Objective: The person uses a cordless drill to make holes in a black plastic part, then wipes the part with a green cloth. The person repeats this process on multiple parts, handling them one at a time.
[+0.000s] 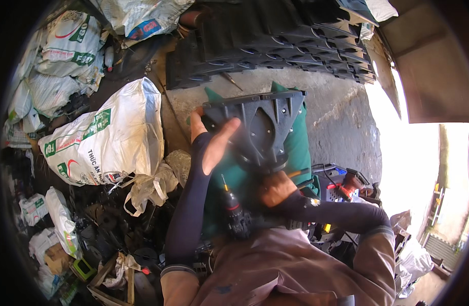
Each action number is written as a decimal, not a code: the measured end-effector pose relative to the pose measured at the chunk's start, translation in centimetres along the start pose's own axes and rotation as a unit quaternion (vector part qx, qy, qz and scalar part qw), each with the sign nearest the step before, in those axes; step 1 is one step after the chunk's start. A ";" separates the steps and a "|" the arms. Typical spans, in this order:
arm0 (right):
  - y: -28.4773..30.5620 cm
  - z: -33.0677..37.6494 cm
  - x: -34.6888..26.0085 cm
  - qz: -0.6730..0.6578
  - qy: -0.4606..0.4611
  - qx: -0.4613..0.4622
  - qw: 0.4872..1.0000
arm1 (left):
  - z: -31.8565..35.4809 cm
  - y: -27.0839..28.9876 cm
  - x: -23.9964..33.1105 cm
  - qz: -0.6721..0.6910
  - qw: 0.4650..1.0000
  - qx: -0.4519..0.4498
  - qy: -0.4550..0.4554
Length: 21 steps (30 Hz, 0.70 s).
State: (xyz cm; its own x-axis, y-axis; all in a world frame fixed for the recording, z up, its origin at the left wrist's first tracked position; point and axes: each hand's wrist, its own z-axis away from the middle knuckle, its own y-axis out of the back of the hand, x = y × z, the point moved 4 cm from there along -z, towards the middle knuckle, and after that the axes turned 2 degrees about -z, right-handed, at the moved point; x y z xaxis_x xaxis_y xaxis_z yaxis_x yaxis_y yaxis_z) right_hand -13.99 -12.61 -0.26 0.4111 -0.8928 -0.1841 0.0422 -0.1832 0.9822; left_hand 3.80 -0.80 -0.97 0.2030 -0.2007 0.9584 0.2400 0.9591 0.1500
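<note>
A black molded plastic part point(255, 125), ribbed and tapering toward me, with small screws in its face, is propped over green cloth point(302, 143) on my lap. My left hand point(219, 140) grips its left side, the thumb lying on the front face. At the narrow lower end, my right hand point(278, 188) is curled and blurred by motion; what its fingers hold is hidden. Two handles point(300, 174), one orange and one dark, stick out beside that hand; I cannot tell if they are in it. Left of the right hand, a cordless drill point(234, 211) points its bit away from me.
Black plastic panels point(270, 46) are stacked at the far side. A large white sack point(117, 135) lies on the left, with more sacks point(66, 56) behind it. To the right stand a crate point(331, 186) and a red power tool point(352, 183). A wooden box point(109, 280) sits lower left.
</note>
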 end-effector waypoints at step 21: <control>1.3 5.1 -5.6 -0.158 -0.094 -0.068 0.981 | 1.3 -1.0 2.9 0.131 0.982 -0.122 -0.061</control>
State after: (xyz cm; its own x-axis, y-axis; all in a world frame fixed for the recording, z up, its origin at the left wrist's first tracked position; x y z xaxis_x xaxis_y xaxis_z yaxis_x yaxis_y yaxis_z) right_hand -20.90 -9.95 1.87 0.1833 -0.8629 -0.4710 0.2676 -0.4172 0.8685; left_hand 2.90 -2.05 2.02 0.1776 0.0864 0.9803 0.4186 0.8949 -0.1547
